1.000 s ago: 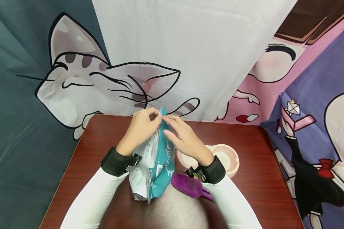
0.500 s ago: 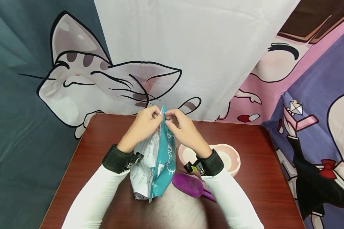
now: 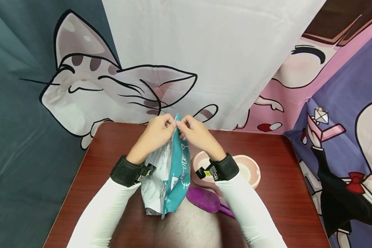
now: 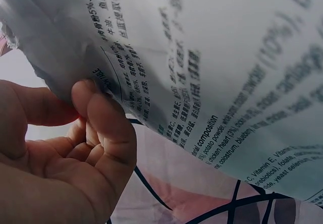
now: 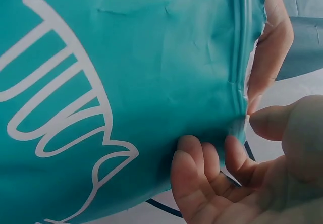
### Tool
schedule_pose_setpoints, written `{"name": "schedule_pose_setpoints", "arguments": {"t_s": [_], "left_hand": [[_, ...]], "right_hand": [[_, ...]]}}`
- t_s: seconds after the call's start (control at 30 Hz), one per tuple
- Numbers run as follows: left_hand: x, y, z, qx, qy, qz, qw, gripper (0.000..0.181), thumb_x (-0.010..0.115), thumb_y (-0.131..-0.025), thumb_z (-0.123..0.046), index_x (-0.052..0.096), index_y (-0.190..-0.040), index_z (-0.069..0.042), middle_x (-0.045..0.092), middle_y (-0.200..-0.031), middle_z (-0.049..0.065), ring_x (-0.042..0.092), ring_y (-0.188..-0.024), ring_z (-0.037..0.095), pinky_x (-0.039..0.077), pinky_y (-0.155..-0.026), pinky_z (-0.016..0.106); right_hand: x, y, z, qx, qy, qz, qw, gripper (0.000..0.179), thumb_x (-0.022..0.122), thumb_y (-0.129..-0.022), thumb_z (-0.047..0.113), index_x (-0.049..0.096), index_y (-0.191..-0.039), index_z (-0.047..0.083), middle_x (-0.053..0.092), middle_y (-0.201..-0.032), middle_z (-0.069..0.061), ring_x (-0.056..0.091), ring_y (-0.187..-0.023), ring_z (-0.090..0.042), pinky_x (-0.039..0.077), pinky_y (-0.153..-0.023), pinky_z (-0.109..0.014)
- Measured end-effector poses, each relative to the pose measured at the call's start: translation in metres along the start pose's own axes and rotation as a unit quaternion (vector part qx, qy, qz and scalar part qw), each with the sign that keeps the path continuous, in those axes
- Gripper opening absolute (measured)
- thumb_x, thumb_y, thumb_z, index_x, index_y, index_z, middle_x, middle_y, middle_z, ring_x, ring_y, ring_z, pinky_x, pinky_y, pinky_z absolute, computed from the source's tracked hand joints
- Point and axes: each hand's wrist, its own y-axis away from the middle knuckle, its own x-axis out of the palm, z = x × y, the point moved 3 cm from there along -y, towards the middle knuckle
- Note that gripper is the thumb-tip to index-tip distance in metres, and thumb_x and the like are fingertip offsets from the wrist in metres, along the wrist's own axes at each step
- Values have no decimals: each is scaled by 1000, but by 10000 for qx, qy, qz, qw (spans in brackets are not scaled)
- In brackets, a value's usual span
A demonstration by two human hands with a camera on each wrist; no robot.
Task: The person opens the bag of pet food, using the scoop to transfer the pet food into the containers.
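A teal and white pet food bag [image 3: 177, 172] stands upright at the table's middle, with its torn top edge uppermost. My left hand [image 3: 158, 132] pinches that edge from the white side, where printed ingredient text shows in the left wrist view. From the teal side, my right hand [image 3: 196, 132] pinches the same edge between thumb and forefinger. In the right wrist view, ridged seal lines run beside that edge, and the other fingers [image 5: 189, 178] of my right hand curl against the teal face. The contents of the bag are hidden.
Right of the bag, a pink double bowl [image 3: 249, 168] is partly covered by my right wrist. A purple scoop [image 3: 204, 199] lies in front of it. A furry pale rounded shape [image 3: 192, 227] fills the table's near middle. Printed cloth [image 3: 204, 51] hangs behind the table [image 3: 282, 193].
My right hand has shifted up and left, and its loosely spread fingers have closed on the bag's top edge. My left hand keeps its hold there.
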Motion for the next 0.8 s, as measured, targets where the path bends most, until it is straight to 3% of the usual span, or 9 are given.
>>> {"name": "schedule_pose_setpoints", "arguments": {"t_s": [0.17,0.37,0.53,0.8], "left_hand": [[-1,-1,-1,128,-208,-48,9997,19,49,-97,-12,61,-83,-6,58,-73,8,52,-64,21,43,-58,32],[1,-2,-1,217,-168,-13,9996,18,49,-97,-10,59,-82,-6,56,-65,7,51,-56,20,41,-53,31],[3,-3,1,258,-108,0,9996,18,49,-98,-9,57,-81,-6,52,-59,7,51,-52,20,40,-50,31],[3,-4,5,205,-172,-49,9996,17,50,-97,-9,58,-82,-6,49,-66,7,47,-60,21,38,-54,31]], "right_hand": [[1,-7,0,107,-85,65,9999,34,44,-103,34,56,-85,6,67,-78,-10,67,-71,-20,57,-69,-35],[-1,-10,2,112,-91,43,9999,37,44,-103,29,57,-80,4,66,-75,-11,66,-67,-20,57,-64,-32],[-2,-11,2,139,-58,147,9998,38,45,-102,33,59,-82,4,66,-75,-9,66,-67,-19,57,-65,-31],[-2,-11,3,124,-124,413,9990,33,46,-103,31,56,-87,5,67,-80,-11,67,-71,-19,58,-67,-31]]}}
